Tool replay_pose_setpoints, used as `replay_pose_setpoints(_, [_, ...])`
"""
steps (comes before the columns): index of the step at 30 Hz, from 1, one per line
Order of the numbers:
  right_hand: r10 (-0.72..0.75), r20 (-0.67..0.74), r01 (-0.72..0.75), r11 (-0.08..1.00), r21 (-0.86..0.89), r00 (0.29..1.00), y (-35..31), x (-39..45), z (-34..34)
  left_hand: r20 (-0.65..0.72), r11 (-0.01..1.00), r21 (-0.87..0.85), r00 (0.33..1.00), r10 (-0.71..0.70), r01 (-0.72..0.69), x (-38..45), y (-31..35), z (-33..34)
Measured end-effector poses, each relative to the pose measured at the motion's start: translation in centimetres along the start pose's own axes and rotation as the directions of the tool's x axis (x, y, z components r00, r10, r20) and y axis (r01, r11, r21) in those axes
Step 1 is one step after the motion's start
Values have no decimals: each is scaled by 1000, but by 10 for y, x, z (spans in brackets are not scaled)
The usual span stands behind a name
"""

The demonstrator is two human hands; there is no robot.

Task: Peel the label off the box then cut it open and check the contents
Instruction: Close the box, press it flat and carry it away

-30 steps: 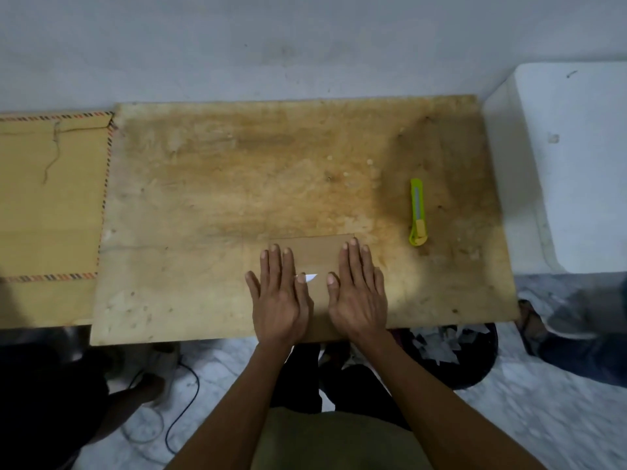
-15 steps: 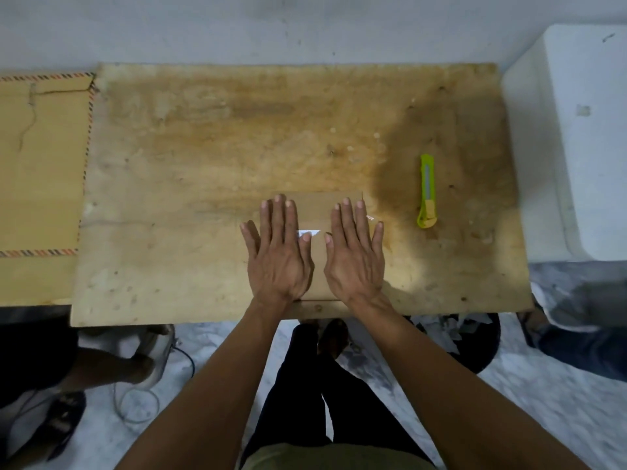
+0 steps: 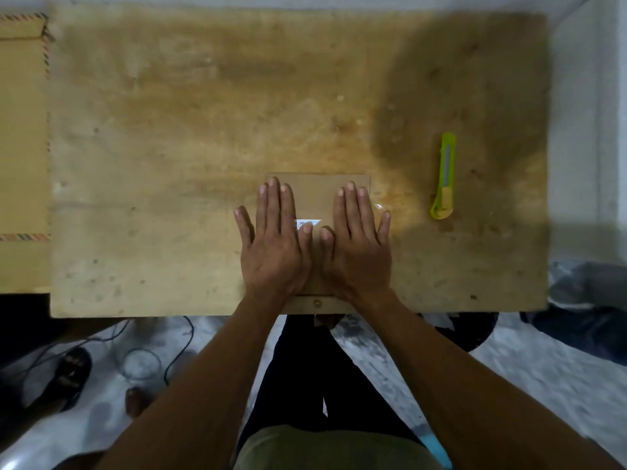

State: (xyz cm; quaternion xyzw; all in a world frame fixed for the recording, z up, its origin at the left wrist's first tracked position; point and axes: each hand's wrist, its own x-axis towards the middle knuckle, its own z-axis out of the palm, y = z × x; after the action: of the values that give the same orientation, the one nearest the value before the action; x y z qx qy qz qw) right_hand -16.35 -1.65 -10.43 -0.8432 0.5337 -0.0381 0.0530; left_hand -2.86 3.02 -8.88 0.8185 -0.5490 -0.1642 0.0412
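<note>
A small flat brown cardboard box [image 3: 315,195] lies near the front edge of the wooden board [image 3: 169,164]. My left hand [image 3: 274,245] and my right hand [image 3: 356,245] lie flat on top of it, side by side, fingers straight and pointing away from me. Between the two hands a corner of a white label [image 3: 310,222] shows on the box; the rest of it is hidden under my left hand. A green and yellow utility knife [image 3: 445,176] lies on the board to the right of the box, apart from both hands.
A larger cardboard box with striped tape [image 3: 22,147] sits at the left. A white block [image 3: 590,113] stands at the right edge. Below the board are a dark bin with paper scraps [image 3: 468,330], cables, a glass and someone's sandalled foot [image 3: 68,374] on the floor.
The view has tilted down and moved closer, so the board fills more of the frame. Both hands stay flat on the box; the knife has not moved.
</note>
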Motion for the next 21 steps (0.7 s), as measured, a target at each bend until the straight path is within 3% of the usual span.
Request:
replay_pose_setpoints(5, [5,-62,-4,1000,21,998,1,-1,3,8,999,-36,1000,-3,4,-1,0,-3])
replay_pose_setpoints(9, [60,-103,-43,987,156,993,0,1,3,-42,980,-179,995,-93,84,-2,-1,-6])
replay_pose_setpoints(12, [196,-79,-167,945,280,978,-5,2,-1,-55,964,-209,982,-178,163,-2,1,-6])
replay_pose_setpoints(16, [401,-54,-363,871,330,914,-15,-2,-6,-50,960,-227,983,-177,161,-1,3,-6])
replay_pose_setpoints(21, [373,-26,-330,848,415,927,-19,-3,-7,-76,935,-335,986,-150,117,-2,5,-6])
